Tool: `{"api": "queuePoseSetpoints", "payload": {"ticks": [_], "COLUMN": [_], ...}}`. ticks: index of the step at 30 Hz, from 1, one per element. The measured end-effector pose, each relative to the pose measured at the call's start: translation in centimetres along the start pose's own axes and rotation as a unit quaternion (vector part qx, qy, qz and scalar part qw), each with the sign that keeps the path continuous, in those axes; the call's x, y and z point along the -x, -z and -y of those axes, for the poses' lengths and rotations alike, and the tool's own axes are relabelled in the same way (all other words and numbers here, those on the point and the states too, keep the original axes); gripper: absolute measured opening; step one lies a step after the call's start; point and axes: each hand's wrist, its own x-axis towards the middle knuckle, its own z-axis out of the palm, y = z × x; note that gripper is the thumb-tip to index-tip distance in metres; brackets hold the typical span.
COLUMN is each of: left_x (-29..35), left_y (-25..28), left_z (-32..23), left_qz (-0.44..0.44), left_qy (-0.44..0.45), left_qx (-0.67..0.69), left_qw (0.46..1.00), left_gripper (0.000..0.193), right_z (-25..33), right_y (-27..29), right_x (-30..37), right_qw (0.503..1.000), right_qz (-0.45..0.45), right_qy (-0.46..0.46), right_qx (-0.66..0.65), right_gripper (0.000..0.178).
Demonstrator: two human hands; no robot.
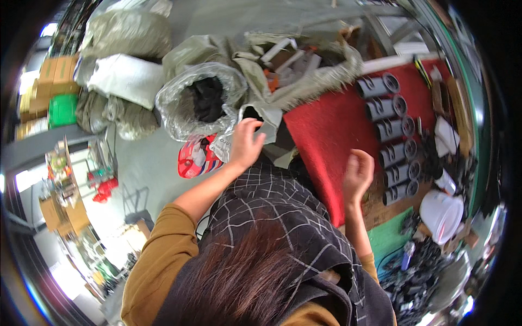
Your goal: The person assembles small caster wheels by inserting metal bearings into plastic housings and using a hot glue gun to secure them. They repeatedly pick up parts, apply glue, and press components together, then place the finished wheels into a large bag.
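Observation:
My left hand point(247, 144) reaches over the mouth of a small white bag point(269, 120) with a dark inside. Its fingers are bent, with the thumb apart, and I see nothing held between them. My right hand point(359, 174) hovers at the right part of a red mat point(326, 130), fingers loosely curled and apart, no object visible in it. Farther right on the mat, several grey cylindrical housings point(392, 127) with round ends and cut-out sides lie in a row. Beyond my left hand stands a clear plastic-lined sack point(174, 103) with black pieces point(208, 99) inside.
A woven sack point(340, 68) of grey and orange scraps stands beyond the mat. A red patterned bag point(190, 159) lies on the floor at left. Stuffed sacks point(128, 32) stand far left. At right are a white bucket point(441, 214) and a pile of black parts point(413, 282).

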Motion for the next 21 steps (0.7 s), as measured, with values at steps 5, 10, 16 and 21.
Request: {"api": "queuePoseSetpoints", "payload": {"ticks": [5,10,16,21], "left_x": [3.8,-1.0,-4.3,-3.4], "left_y": [3.0,1.2,-0.1,8.8], "left_z": [17.8,36.9,48.1,51.5], "left_qz": [-0.118,-0.112,-0.130,-0.153], "left_qy": [0.416,0.541,0.597,0.468], "left_qx": [0.178,0.412,0.436,0.069], "left_qw": [0.884,0.724,0.660,0.868], "left_gripper": [0.026,0.021,0.036,0.029], "right_z": [4.9,1.0,-9.0,-11.2], "right_y": [-18.7,-42.5,-61.1,-63.1], "right_x": [0.6,2.3,7.9,9.8], "right_qw": [0.930,0.757,0.787,0.850], "right_qz": [0.359,0.383,0.213,0.195], "right_qy": [-0.027,-0.452,-0.555,-0.477], "right_qx": [-0.074,-0.277,-0.165,0.104], "right_gripper": [0.018,0.037,0.060,0.077]}}
